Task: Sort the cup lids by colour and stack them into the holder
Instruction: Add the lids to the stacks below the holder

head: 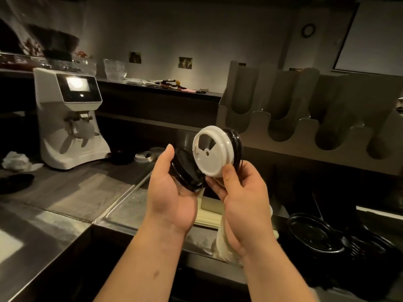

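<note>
I note: left hand (172, 199), fingers curled round a black lid (185, 171). Right hand (242, 203) pinches a white lid (212, 153) with black lids (236, 144) nested behind it. Both are held over the worktop (76, 192), short of the holder (305, 136). Risk: the nested colours enter one slot unsorted, or the pinch slips and lids drop.

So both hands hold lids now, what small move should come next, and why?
Probably pull the white lid off the black lids stacked behind it in the right hand. That hand mixes both colours, while the left hand holds only a black lid, so the black ones could then be joined. The holder shows no lids yet.
</note>
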A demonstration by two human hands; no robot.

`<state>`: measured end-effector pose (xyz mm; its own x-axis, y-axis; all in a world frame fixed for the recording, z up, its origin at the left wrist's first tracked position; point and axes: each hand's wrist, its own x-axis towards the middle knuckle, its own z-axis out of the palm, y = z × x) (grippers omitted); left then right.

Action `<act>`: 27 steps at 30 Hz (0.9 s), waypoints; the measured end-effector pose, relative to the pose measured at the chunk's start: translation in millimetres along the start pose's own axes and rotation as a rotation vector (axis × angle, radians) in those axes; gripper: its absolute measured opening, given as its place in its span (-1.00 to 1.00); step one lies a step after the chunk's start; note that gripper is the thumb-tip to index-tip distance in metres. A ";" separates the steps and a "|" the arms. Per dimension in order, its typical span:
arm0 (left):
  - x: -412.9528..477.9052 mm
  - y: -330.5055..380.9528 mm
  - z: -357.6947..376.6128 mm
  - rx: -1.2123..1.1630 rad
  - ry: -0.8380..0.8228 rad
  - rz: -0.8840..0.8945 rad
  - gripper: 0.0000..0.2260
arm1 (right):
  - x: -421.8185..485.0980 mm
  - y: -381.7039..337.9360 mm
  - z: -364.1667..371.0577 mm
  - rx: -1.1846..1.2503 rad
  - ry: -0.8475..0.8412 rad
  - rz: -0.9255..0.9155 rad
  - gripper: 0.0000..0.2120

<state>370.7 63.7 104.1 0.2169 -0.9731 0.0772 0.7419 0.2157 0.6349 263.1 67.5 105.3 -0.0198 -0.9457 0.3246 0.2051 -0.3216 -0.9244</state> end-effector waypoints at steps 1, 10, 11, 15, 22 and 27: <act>0.6 -4.0 5.7 -0.034 0.029 -0.012 -0.61 | 1.8 -2.2 -5.4 -0.016 -0.007 0.008 -0.88; 11.3 -19.0 31.7 0.393 -0.017 0.088 -0.82 | 20.3 -31.7 -90.6 -0.005 -0.039 0.060 -0.73; 11.2 -18.6 34.4 0.520 -0.094 0.097 -0.84 | 21.6 -32.8 -96.7 0.006 -0.045 0.076 -0.68; 13.3 -15.4 41.6 0.819 -0.334 0.110 -0.83 | 22.5 -31.2 -110.8 0.102 -0.106 0.144 -0.65; 30.7 -1.9 35.7 0.951 -0.525 0.226 -0.84 | 25.8 -20.9 -115.2 0.069 0.003 0.164 -0.69; 29.7 -16.9 25.2 0.985 -0.595 0.340 -0.91 | 24.7 -19.1 -121.0 0.302 0.105 0.219 -0.77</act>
<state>348.6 29.1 115.0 -0.2123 -0.8190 0.5331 -0.1569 0.5670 0.8086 140.3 44.4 106.8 -0.0409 -0.9952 0.0891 0.4946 -0.0977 -0.8636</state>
